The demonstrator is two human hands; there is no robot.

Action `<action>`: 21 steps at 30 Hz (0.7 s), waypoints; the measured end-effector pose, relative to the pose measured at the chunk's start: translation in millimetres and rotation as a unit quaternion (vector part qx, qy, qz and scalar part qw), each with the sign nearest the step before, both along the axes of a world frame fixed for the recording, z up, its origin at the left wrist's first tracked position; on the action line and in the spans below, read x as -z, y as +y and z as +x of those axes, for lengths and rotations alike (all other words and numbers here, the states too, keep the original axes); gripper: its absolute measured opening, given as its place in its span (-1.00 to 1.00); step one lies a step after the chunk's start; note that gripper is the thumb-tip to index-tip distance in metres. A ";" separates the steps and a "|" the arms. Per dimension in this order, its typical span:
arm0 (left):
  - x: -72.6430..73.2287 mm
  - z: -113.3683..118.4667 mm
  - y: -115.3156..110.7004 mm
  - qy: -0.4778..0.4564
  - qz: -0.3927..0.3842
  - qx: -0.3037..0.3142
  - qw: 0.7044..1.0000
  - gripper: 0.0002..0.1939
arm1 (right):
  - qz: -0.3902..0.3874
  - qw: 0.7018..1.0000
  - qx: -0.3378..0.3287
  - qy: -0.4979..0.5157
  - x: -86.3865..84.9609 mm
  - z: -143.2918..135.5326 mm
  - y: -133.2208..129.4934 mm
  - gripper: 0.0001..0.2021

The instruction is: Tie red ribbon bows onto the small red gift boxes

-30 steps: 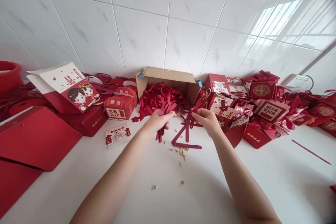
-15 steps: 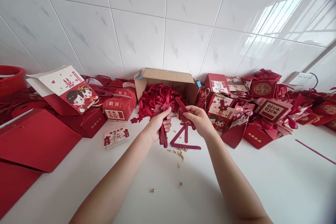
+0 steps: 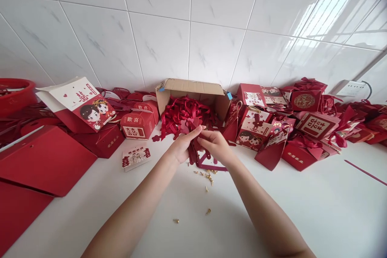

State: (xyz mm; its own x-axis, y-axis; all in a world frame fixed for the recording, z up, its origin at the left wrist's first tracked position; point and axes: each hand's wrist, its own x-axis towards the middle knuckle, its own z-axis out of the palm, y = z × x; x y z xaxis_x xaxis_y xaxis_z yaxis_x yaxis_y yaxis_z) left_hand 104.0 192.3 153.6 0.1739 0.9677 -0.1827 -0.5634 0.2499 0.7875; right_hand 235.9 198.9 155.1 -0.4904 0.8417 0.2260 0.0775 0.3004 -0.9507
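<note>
My left hand (image 3: 183,146) is closed around a bundle of dark red strips (image 3: 192,156), with flower-shaped ends showing above the thumb. Close against it on the right, my right hand (image 3: 217,144) pinches red strips at the bundle; its fingertips are partly hidden. Beneath the hands, loose red strips (image 3: 213,167) lie on the white table (image 3: 187,234). Small brass paper fasteners (image 3: 209,177) are scattered just in front of them. Behind the hands, a heap of red ribbons (image 3: 181,113) spills out of an open cardboard box (image 3: 193,86).
Red gift boxes (image 3: 137,125) stand to the left, beside a printed card (image 3: 135,158) and large red folded boxes (image 3: 54,157). More gift boxes (image 3: 304,151) are piled on the right. A thin red strip (image 3: 365,172) lies at far right. A tiled wall (image 3: 160,44) rises behind.
My right hand has moved left with its strips, from apart to right against the bundle in my left hand. The left hand has stayed nearly in place.
</note>
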 end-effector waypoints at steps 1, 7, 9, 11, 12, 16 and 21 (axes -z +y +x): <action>0.9 -0.1 0.8 0.001 -0.001 -0.012 1.000 -0.65 | 0.028 0.999 0.009 -0.026 1.9 -4.2 -3.1 -0.82; -6.8 -16.1 12.6 -0.035 0.045 -0.112 0.992 -0.80 | 0.130 0.963 0.104 -0.211 7.6 -3.9 8.3 -0.66; -16.3 -27.2 14.2 -0.066 0.066 -0.147 0.985 -0.77 | 0.131 0.929 0.148 -0.314 11.1 11.2 26.0 -0.63; -26.7 -39.9 13.1 -0.105 0.076 -0.181 0.975 -0.75 | 0.111 0.901 0.179 -0.379 19.8 29.8 45.0 -0.66; -31.5 -46.1 11.9 -0.124 0.079 -0.190 0.971 -0.75 | 0.095 0.891 0.186 -0.404 26.2 38.5 53.3 -0.71; -42.7 -65.2 7.0 -0.160 0.094 -0.177 0.967 -0.70 | 0.018 0.845 0.174 -0.505 54.9 58.4 72.6 -0.73; -44.0 -71.5 5.8 -0.166 0.099 -0.165 0.967 -0.70 | -0.022 0.820 0.147 -0.553 67.3 59.4 78.3 -0.70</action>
